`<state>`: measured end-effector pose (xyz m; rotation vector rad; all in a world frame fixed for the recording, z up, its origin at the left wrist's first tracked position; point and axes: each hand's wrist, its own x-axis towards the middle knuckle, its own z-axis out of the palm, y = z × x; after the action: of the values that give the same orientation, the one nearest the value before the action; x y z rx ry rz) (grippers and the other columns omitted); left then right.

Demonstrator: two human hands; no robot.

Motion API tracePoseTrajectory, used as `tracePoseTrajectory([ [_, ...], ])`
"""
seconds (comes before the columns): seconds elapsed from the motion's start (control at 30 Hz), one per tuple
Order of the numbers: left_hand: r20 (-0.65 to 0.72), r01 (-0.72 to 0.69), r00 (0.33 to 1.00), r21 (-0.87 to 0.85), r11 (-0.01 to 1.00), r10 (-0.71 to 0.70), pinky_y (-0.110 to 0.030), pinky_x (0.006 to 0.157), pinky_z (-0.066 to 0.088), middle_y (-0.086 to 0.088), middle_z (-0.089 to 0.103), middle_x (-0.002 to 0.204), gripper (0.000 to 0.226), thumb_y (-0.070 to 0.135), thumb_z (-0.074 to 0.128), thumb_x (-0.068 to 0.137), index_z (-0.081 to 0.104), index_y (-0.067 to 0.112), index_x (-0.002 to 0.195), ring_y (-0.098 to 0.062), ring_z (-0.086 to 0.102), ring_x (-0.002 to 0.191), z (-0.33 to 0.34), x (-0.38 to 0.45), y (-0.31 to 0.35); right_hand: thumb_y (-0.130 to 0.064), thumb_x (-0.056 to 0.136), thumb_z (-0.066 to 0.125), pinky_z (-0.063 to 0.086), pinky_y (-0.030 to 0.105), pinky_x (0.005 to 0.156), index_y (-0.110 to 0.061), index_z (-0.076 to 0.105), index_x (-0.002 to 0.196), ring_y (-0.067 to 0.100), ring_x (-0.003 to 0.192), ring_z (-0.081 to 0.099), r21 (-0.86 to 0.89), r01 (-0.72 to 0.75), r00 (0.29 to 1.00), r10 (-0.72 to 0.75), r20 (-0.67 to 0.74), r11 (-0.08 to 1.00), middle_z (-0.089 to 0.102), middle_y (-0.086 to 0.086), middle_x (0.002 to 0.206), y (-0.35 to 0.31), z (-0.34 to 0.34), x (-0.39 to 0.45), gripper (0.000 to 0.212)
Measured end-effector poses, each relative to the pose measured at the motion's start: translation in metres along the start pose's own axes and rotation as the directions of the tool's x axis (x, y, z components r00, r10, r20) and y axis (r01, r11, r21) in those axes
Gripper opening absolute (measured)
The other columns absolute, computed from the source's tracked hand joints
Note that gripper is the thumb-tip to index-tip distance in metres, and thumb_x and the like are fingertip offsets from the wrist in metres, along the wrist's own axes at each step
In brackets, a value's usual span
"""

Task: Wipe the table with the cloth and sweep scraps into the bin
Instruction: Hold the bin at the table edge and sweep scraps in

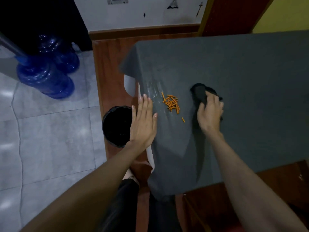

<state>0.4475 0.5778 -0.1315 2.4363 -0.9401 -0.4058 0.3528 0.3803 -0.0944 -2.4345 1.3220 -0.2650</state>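
Observation:
A dark grey table (242, 77) fills the right half of the view. A small heap of orange scraps (171, 102) lies near its left edge, with one stray piece (183, 119) a little closer to me. My right hand (210, 114) presses a dark cloth (199, 92) onto the table, just right of the scraps. My left hand (143, 123) is flat with fingers spread at the table's left edge, left of the scraps. A round black bin (115, 126) stands on the floor directly below that edge, partly hidden by my left hand.
Several blue water jugs (46, 76) stand on the grey tiled floor at the far left. A brown wooden strip (110, 72) runs along the floor beside the table. A wet streak (153, 91) glistens on the table behind the scraps.

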Motion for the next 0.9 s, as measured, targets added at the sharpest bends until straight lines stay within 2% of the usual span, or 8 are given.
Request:
tracePoseTrajectory([
  [0.1, -0.012, -0.007, 1.000, -0.037, 0.999, 0.006, -0.041, 0.123, -0.010, -0.002, -0.006, 0.167, 0.056, 0.027, 0.022, 0.108, 0.005, 0.012, 0.159, -0.016, -0.013, 0.153, -0.008, -0.004, -0.026, -0.033, 0.087, 0.048, 0.013, 0.053, 0.114, -0.021, 0.036, 0.145, 0.038, 0.137, 0.025, -0.160, -0.043, 0.999, 0.040, -0.020, 0.986, 0.028, 0.006, 0.155, -0.014, -0.006, -0.009, 0.060],
  [0.2, -0.036, 0.107, 0.993, -0.065, 0.992, -0.110, -0.045, 0.124, -0.006, -0.003, 0.003, 0.167, 0.054, 0.023, 0.025, 0.108, 0.011, 0.012, 0.159, -0.019, -0.007, 0.154, -0.012, -0.012, -0.063, -0.032, 0.083, 0.048, 0.017, 0.049, 0.117, -0.012, 0.044, 0.140, 0.036, 0.139, 0.030, -0.072, 0.220, 0.967, -0.227, -0.117, 0.973, 0.035, 0.013, 0.151, -0.067, 0.010, -0.029, 0.060],
  [0.27, -0.044, 0.207, 0.976, -0.108, 0.972, -0.213, -0.048, 0.125, -0.001, -0.007, 0.006, 0.167, 0.055, 0.017, 0.031, 0.106, 0.013, 0.009, 0.158, -0.022, -0.002, 0.154, -0.011, -0.019, -0.092, -0.024, 0.084, 0.050, 0.026, 0.043, 0.115, -0.007, 0.046, 0.136, 0.033, 0.134, 0.037, 0.095, 0.414, 0.909, -0.416, 0.006, 0.905, 0.040, 0.015, 0.147, -0.112, 0.040, -0.045, 0.055],
  [0.33, -0.029, 0.325, 0.943, -0.124, 0.938, -0.330, -0.047, 0.124, -0.001, -0.009, 0.004, 0.167, 0.060, 0.012, 0.036, 0.104, 0.010, 0.007, 0.158, -0.024, -0.002, 0.154, -0.004, -0.026, -0.124, -0.018, 0.086, 0.053, 0.028, 0.040, 0.114, -0.007, 0.046, 0.136, 0.032, 0.133, 0.038, 0.209, 0.474, 0.843, -0.509, 0.175, 0.855, 0.041, 0.014, 0.146, -0.150, 0.082, -0.057, 0.052],
  [0.43, 0.039, 0.433, 0.901, -0.108, 0.895, -0.432, -0.044, 0.124, -0.004, -0.011, -0.002, 0.167, 0.066, 0.010, 0.038, 0.102, 0.004, 0.009, 0.158, -0.027, -0.007, 0.154, 0.021, -0.035, -0.176, -0.018, 0.091, 0.051, 0.029, 0.040, 0.115, -0.007, 0.039, 0.140, 0.030, 0.137, 0.032, 0.159, 0.543, 0.732, -0.558, 0.390, 0.824, 0.034, 0.013, 0.150, -0.178, 0.163, -0.060, 0.052],
  [0.57, 0.159, 0.487, 0.867, -0.067, 0.871, -0.473, -0.044, 0.123, -0.004, -0.009, -0.010, 0.167, 0.069, 0.013, 0.038, 0.102, -0.001, 0.016, 0.159, -0.027, -0.012, 0.153, 0.085, -0.042, -0.242, -0.019, 0.093, 0.050, 0.035, 0.042, 0.109, -0.007, 0.036, 0.138, 0.032, 0.133, 0.033, 0.019, 0.555, 0.650, -0.447, 0.615, 0.832, 0.035, 0.013, 0.145, -0.169, 0.284, -0.042, 0.049],
  [0.73, 0.182, 0.646, 0.763, -0.226, 0.729, -0.620, -0.042, 0.122, -0.001, -0.008, -0.007, 0.167, 0.068, 0.030, 0.038, 0.106, -0.002, 0.019, 0.159, -0.026, -0.011, 0.153, 0.174, -0.046, -0.313, -0.023, 0.096, 0.051, 0.036, 0.046, 0.110, -0.007, 0.024, 0.146, 0.036, 0.138, 0.026, -0.114, 0.495, 0.596, -0.241, 0.766, 0.861, 0.024, 0.013, 0.152, -0.128, 0.406, -0.008, 0.059],
  [0.9, 0.278, 0.797, 0.578, -0.392, 0.459, -0.767, -0.053, 0.119, 0.027, -0.020, 0.020, 0.160, 0.066, 0.021, 0.045, 0.100, 0.011, 0.006, 0.155, -0.038, 0.022, 0.147, 0.237, -0.037, -0.355, -0.030, 0.096, 0.053, 0.033, 0.047, 0.112, -0.008, 0.011, 0.149, 0.040, 0.138, 0.023, -0.226, 0.393, 0.609, -0.069, 0.790, 0.892, 0.018, 0.019, 0.154, -0.096, 0.481, 0.023, 0.072],
])
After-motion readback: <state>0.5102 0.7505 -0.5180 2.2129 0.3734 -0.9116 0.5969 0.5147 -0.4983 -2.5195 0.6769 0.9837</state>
